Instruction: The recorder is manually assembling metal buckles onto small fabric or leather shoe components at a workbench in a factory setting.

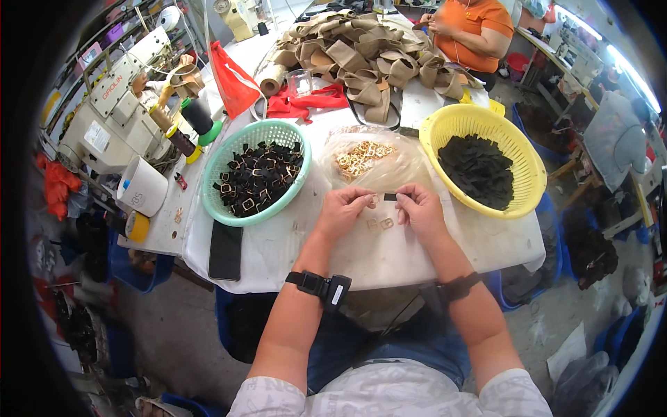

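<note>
At the far left of the room an industrial sewing machine [114, 111] stands on its own stand, with thread spools beside it and a white cup [142, 186] near the left edge of the table [389, 257]. The table is covered in white sheeting. A black phone [226, 250] lies flat at its front left corner. Just behind it sits a green basket [229, 208] filled with black fabric pieces fitted with gold buckles.

At the middle of the table, toward the front edge, the left hand [344, 208] has its grip pinched together on a small gold buckle [375, 199]. The right hand [419, 206], close beside it, has its fingertips closed on a short black strap piece [390, 197], which meets the buckle between the two hands. Two more loose buckles [381, 224] lie on the sheeting just below. Behind the hands a clear plastic bag [368, 163] holds a heap of gold buckles.

Toward the right edge sits a yellow basket [517, 139] of plain black fabric pieces. Along the far edge a pile of tan webbing straps [361, 52] is heaped, with red cloth [306, 103] in front of it, and a person in an orange shirt [476, 31] is working at the far right corner.
</note>
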Demonstrator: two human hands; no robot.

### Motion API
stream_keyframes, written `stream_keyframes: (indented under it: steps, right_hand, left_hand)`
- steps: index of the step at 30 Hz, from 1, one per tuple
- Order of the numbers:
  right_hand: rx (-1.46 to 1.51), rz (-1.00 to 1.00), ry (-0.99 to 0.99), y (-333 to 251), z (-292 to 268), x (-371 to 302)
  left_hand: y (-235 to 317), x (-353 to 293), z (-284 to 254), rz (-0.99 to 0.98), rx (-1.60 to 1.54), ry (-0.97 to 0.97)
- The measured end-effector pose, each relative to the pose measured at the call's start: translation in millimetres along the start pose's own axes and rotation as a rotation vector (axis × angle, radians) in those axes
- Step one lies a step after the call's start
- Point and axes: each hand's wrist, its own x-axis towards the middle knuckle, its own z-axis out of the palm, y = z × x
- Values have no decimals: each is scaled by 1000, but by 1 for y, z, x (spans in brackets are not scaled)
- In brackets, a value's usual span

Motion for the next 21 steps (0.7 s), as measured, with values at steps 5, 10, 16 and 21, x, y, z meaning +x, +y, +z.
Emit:
stream_keyframes:
  steps: [5, 10, 16, 21]
  right_hand:
    - [1, 48, -21, 1, -4, 3]
    - [-35, 91, -64, -5, -5, 3]
    - [107, 151, -250, -3, -1, 2]
    - [-10, 47, -226, -2, 2, 1]
  left_hand:
    - [2, -1, 2, -14, -30, -16]
    - [6, -1, 3, -14, -15, -50]
    - [2, -1, 0, 24, -33, -121]
    - [5, -3, 3, 25, -51, -145]
